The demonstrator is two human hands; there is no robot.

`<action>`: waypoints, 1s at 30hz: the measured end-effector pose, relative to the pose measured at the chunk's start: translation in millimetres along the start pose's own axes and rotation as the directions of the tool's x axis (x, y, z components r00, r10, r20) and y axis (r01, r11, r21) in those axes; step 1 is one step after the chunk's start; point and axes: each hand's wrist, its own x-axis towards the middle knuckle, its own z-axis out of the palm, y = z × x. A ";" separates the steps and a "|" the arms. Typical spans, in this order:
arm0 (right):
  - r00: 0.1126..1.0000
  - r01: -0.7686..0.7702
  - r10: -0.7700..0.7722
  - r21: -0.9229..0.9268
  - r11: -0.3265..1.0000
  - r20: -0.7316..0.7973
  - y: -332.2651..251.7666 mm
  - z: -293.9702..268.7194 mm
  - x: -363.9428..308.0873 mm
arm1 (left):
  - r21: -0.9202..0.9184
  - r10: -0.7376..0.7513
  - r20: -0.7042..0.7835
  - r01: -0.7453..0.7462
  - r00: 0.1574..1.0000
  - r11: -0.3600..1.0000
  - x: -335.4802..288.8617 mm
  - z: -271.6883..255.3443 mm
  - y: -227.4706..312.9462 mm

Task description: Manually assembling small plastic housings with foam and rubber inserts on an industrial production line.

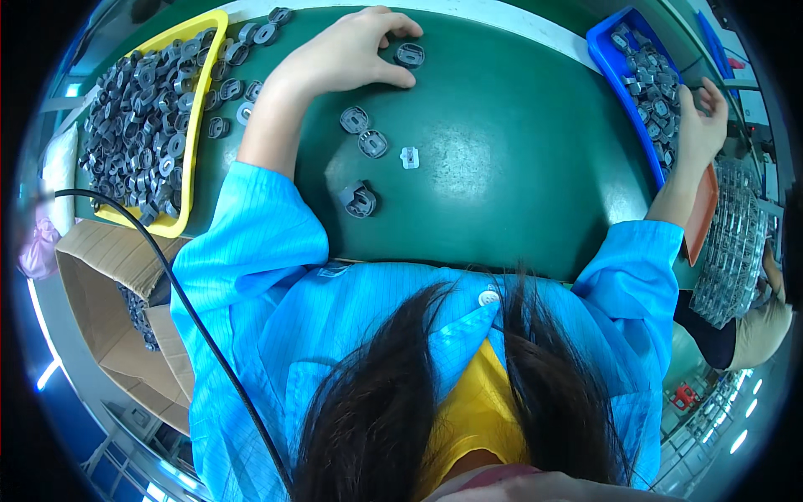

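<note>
Near the far edge of the green table, my left hand (355, 54) is open, thumb and fingers curved apart beside a round dark grey plastic part (410, 55). Closer to me lie two more round grey parts, one (354, 120) almost against the other (372, 144). To their right is a small pale square piece (409, 157) with a dark centre. A bulkier grey part (358, 200) rests tilted nearest my body. At the right, my right hand (704, 121) is over the outer side of a blue tray (621, 109), its fingers apart, with nothing visible between them.
A yellow tray (194, 142) heaped with dark grey parts stands at the left, with several loose parts (219, 127) beside it. Small grey pieces (652, 79) fill the blue tray. An orange tray (701, 216), stacked clear trays (729, 243), a cardboard box (109, 243) and a black cable (209, 335) flank me.
</note>
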 end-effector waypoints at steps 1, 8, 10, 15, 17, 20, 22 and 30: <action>1.000 0.007 -0.005 0.122 0.992 -0.012 -13.6 -0.2 -2.7 | 0.037 0.019 0.010 -0.019 1.000 0.999 4.3 3.4 -3.7; 0.564 -0.142 -0.395 0.556 0.819 0.726 -185.9 36.4 -106.9 | -0.180 -0.086 -0.104 0.067 0.991 0.981 8.4 12.9 7.7; 0.487 0.022 -0.572 0.646 0.763 0.660 -213.9 43.0 -136.4 | -0.358 -0.117 -0.125 0.065 0.985 0.932 12.8 18.5 7.9; 0.251 0.018 -0.729 0.750 0.662 0.637 -216.8 54.4 -141.8 | -0.711 -0.097 -0.015 0.058 0.995 0.701 23.4 28.1 -2.4; 0.203 -0.017 -0.740 0.758 0.652 0.641 -212.8 61.2 -140.7 | -0.655 -0.114 -0.033 0.065 0.993 0.753 22.2 26.9 3.8; 0.125 -0.010 -0.748 0.755 0.656 0.652 -216.9 66.7 -135.8 | -0.607 -0.139 -0.044 0.084 0.989 0.791 25.7 23.7 8.2; 0.169 -0.010 -0.765 0.777 0.630 0.622 -220.0 70.3 -143.3 | -0.549 -0.150 -0.122 0.060 0.981 0.834 22.4 26.1 7.7; 0.479 -0.735 -0.195 0.513 0.444 0.856 -205.7 76.4 -106.5 | -0.458 -0.147 -0.400 -0.058 0.905 0.887 19.0 36.3 26.9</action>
